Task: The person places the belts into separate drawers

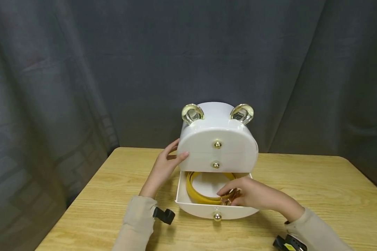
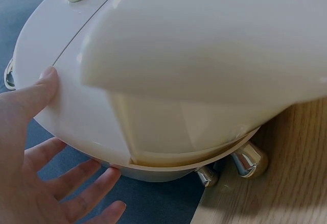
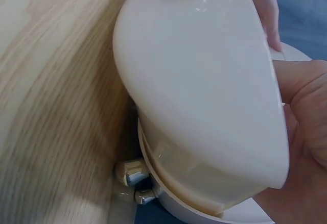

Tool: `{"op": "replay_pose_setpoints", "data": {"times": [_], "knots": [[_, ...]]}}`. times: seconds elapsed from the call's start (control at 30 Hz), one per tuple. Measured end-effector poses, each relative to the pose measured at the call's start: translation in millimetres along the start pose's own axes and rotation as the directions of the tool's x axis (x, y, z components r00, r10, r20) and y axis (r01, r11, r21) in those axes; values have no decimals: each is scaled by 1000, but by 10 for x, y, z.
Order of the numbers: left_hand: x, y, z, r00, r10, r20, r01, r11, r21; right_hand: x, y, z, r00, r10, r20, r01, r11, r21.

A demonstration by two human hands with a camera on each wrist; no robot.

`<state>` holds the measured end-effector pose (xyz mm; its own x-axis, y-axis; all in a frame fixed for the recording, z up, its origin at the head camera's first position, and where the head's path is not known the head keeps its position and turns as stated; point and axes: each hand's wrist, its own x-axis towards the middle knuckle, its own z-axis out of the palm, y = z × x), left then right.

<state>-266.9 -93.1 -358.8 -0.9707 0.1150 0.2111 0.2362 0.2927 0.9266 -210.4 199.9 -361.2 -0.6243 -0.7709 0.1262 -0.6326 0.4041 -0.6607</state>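
A white round-topped box [image 1: 218,139] with two clear ear-shaped handles and gold knobs stands on the table. Its bottom drawer [image 1: 204,209] is pulled out toward me, and a coiled yellow belt [image 1: 194,193] lies inside. My left hand [image 1: 179,150] rests on the box's left side, fingers straight and thumb on the front face; the left wrist view shows this hand [image 2: 66,132] against the box [image 2: 76,96]. My right hand [image 1: 227,194] reaches into the drawer, fingers curled on the belt's gold buckle. In the right wrist view the drawer front [image 3: 204,81] fills the frame and hides the belt.
The box stands on a light wooden table [image 1: 317,195], whose left edge is near my left arm. A dark grey curtain [image 1: 113,69] hangs behind. Black camera mounts sit on both wrists [image 1: 164,215]. The box has small metal feet [image 3: 130,173].
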Motion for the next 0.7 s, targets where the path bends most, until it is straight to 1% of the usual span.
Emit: {"op": "replay_pose_setpoints", "data": {"times": [0.1, 0.23, 0.33, 0.43, 0.6, 0.7], "knots": [[0, 0, -6, 1000, 2, 1, -2, 1000, 0, -25, -6, 13, 1000, -25, -17, 25, 999, 22], [-3, -2, -19, 1000, 2, 3, -2, 1000, 4, -23, -13, 46, 998, -57, -38, 58, 998, 19], [-1, -6, -25, 1000, 3, 2, -3, 1000, 4, -8, -15, 71, 998, -41, -47, 43, 998, 41], [1, -10, -25, 1000, 4, 2, -4, 1000, 2, 10, -15, 98, 999, -6, -47, 9, 998, 69], [8, -12, -11, 1000, 7, 3, -7, 1000, -4, 13, -9, 113, 997, 43, -60, -39, 997, 71], [5, -9, -2, 1000, 7, 1, -7, 1000, -2, -14, -5, 112, 996, 53, -70, -47, 995, 87]]}}
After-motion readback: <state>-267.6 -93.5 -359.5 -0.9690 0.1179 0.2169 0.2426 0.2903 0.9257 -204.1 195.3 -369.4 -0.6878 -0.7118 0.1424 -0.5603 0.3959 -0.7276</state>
